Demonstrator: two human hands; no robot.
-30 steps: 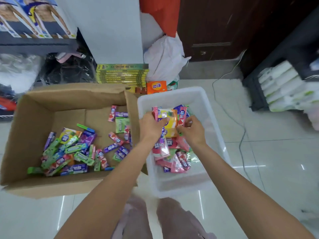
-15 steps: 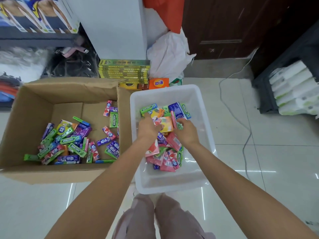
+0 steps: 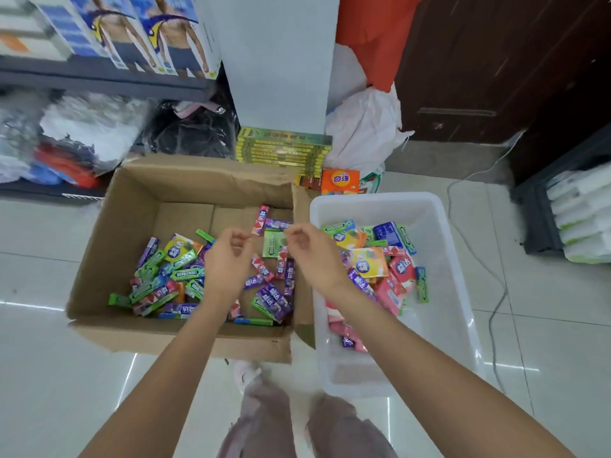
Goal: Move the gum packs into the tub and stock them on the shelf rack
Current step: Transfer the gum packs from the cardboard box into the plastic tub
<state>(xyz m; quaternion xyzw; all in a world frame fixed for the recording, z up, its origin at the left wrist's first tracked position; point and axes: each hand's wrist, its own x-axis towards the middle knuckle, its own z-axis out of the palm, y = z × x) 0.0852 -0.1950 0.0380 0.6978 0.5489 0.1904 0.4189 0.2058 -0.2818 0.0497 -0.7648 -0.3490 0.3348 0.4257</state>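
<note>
We see our left hand and right hand at frame centre, fingers loosely curled and holding nothing, above the cardboard box of gum packs, with more packs in the white tub at right.

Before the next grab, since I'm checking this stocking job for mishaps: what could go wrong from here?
1. Both hands, left hand and right hand, hover empty over the cardboard box; a big two-handed scoop of loose gum packs might spill some onto the floor.
2. The box flap stands between box and tub; packs could catch on it.
3. A cable lies on the floor beside the tub, a possible trip hazard.
</note>
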